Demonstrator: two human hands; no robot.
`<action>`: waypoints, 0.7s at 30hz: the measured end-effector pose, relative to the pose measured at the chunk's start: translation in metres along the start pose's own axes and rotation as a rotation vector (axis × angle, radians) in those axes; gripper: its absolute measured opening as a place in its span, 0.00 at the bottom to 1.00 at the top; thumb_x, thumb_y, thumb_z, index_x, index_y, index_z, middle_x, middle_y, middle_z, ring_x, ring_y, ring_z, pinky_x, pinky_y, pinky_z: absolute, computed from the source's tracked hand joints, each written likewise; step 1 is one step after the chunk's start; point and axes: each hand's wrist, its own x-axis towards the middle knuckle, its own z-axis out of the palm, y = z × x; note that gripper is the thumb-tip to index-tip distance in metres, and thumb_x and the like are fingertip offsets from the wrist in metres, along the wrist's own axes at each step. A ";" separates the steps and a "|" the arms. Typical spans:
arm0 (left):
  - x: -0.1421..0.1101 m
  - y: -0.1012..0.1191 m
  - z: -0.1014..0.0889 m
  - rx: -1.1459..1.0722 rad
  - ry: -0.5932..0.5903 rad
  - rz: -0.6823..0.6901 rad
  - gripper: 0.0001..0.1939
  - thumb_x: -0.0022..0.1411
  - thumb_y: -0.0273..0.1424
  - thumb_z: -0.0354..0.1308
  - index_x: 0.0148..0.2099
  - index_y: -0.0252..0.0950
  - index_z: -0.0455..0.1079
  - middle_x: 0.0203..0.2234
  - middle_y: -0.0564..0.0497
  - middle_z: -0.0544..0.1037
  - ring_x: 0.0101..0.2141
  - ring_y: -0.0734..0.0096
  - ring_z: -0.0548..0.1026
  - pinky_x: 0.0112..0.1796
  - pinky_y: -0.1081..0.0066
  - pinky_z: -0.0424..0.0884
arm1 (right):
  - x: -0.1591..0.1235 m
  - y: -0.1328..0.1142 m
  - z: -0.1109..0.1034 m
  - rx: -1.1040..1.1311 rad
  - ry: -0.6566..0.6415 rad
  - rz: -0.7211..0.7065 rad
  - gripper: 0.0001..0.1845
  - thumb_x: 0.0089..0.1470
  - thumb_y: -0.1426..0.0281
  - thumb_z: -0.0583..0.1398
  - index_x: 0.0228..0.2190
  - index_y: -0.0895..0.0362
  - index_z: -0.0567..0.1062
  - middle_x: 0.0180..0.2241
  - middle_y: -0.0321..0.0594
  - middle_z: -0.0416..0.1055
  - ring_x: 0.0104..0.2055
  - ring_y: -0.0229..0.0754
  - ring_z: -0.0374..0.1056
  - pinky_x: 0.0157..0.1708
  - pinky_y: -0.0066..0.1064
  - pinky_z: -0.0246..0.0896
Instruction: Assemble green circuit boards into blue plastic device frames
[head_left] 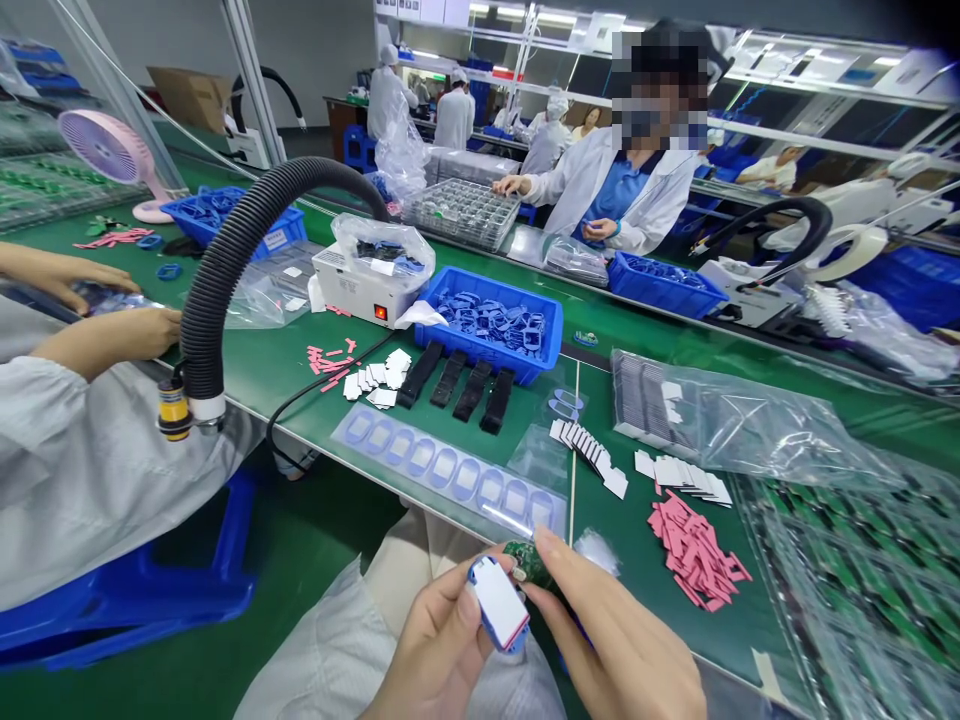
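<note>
Your left hand [427, 640] sits at the bottom centre of the frame, its fingers closed in a pinch around a white casing with a blue rim [499, 604]. Your right hand [619, 645], at the lower right of centre, has its fingers pressed together against the edge of a green circuit board [530, 562]. The board meets the casing's upper end, just above your left thumb.

Just beyond your hands, a clear sheet of blue oval gaskets [442, 472] lies on the green counter [529, 395]. To the right of it are a row of white pads [589, 455], a pile of pink pads [697, 550] and a clear plastic bag of white pieces [720, 420]. Trays of green circuit boards [847, 590] fill the lower right corner.

Toward the centre of the frame, four black strips [457, 385] lie just in front of a blue bin of blue frames [487, 320]. A black corrugated hose [247, 260] arcs over the counter at the left, where a co-worker's hands [90, 305] hold something small. Across the counter, a person in a white coat [622, 190] reaches over a clear tray [461, 212].
</note>
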 end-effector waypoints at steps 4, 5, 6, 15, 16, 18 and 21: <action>0.001 0.003 -0.004 0.044 0.007 0.043 0.18 0.46 0.40 0.71 0.40 0.38 0.81 0.42 0.47 0.83 0.44 0.66 0.78 0.44 0.76 0.71 | -0.007 0.005 -0.007 0.010 -0.125 0.146 0.17 0.57 0.70 0.60 0.48 0.59 0.74 0.40 0.41 0.80 0.36 0.42 0.79 0.42 0.23 0.73; 0.001 0.003 -0.005 0.049 0.009 0.048 0.18 0.46 0.40 0.71 0.41 0.39 0.81 0.41 0.47 0.83 0.44 0.66 0.78 0.44 0.76 0.71 | -0.007 0.007 -0.010 0.025 -0.150 0.196 0.17 0.57 0.68 0.60 0.48 0.58 0.74 0.40 0.40 0.80 0.35 0.42 0.79 0.40 0.22 0.74; 0.001 0.004 -0.006 0.054 0.011 0.052 0.18 0.46 0.39 0.71 0.41 0.40 0.81 0.39 0.48 0.84 0.43 0.66 0.78 0.43 0.76 0.71 | -0.008 0.008 -0.014 0.050 -0.167 0.240 0.17 0.57 0.65 0.60 0.47 0.57 0.74 0.39 0.39 0.80 0.33 0.42 0.79 0.38 0.21 0.74; 0.003 0.003 -0.011 0.271 0.018 0.228 0.19 0.46 0.41 0.70 0.42 0.43 0.80 0.41 0.45 0.84 0.44 0.58 0.79 0.44 0.69 0.73 | 0.002 0.001 -0.021 0.270 -0.265 0.235 0.18 0.54 0.66 0.63 0.48 0.53 0.74 0.41 0.36 0.79 0.35 0.41 0.79 0.39 0.21 0.73; 0.004 0.003 -0.012 0.303 0.009 0.244 0.19 0.47 0.41 0.69 0.42 0.43 0.80 0.43 0.45 0.83 0.45 0.57 0.78 0.45 0.69 0.73 | 0.002 -0.001 -0.019 0.270 -0.257 0.231 0.18 0.55 0.67 0.63 0.48 0.54 0.74 0.42 0.37 0.79 0.36 0.41 0.78 0.40 0.22 0.73; 0.004 0.003 -0.015 0.354 -0.019 0.268 0.19 0.49 0.41 0.68 0.43 0.42 0.80 0.46 0.44 0.82 0.48 0.56 0.76 0.48 0.68 0.72 | 0.002 -0.004 -0.016 0.281 -0.240 0.217 0.19 0.55 0.68 0.63 0.49 0.55 0.73 0.44 0.39 0.78 0.40 0.42 0.78 0.43 0.24 0.72; 0.004 0.004 -0.017 0.378 -0.061 0.279 0.17 0.51 0.40 0.68 0.44 0.44 0.80 0.48 0.46 0.81 0.51 0.56 0.75 0.50 0.67 0.70 | 0.003 -0.007 -0.013 0.322 -0.241 0.194 0.20 0.55 0.71 0.62 0.50 0.56 0.72 0.47 0.41 0.77 0.45 0.44 0.76 0.46 0.26 0.72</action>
